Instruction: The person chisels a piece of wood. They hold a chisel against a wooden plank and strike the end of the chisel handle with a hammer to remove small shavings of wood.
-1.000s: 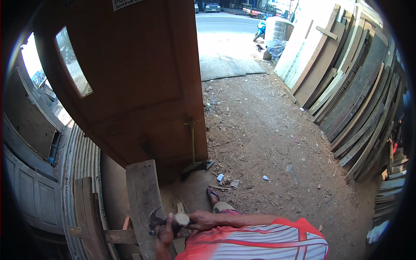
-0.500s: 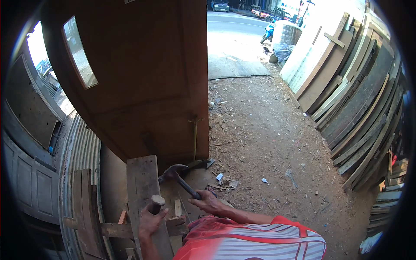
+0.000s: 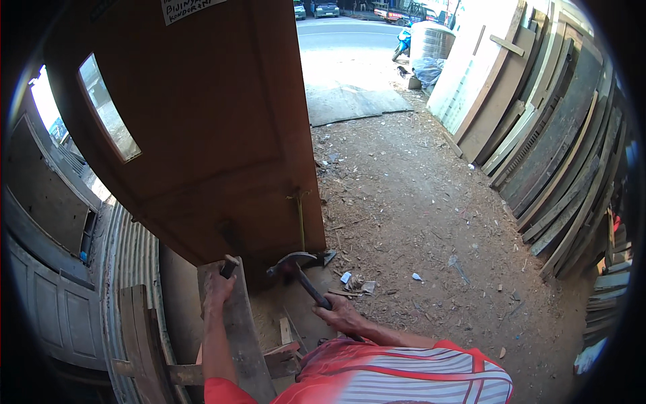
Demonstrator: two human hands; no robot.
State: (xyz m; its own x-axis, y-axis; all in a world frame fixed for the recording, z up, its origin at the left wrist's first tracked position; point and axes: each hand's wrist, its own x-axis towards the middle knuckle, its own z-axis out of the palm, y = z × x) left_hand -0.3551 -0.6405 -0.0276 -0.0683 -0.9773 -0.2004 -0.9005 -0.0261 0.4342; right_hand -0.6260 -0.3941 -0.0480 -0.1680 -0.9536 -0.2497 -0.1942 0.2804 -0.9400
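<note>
Hammer (image 3: 311, 291) in the right hand (image 3: 338, 314), short dark tool in the left, at the lower middle of the frame.
The right hand's fingers are wrapped around the hammer's handle, the claw head raised toward the upper left of that hand, apart from the plank (image 3: 247, 337). The left hand (image 3: 218, 288), lower left of centre, is curled around the dark tool (image 3: 229, 268) at the plank's upper end; how tightly, I cannot tell. A brown door (image 3: 202, 182) stands upper left, boards (image 3: 558, 155) lean along the right side, and wood scraps litter the ground (image 3: 410, 195) at centre.
</note>
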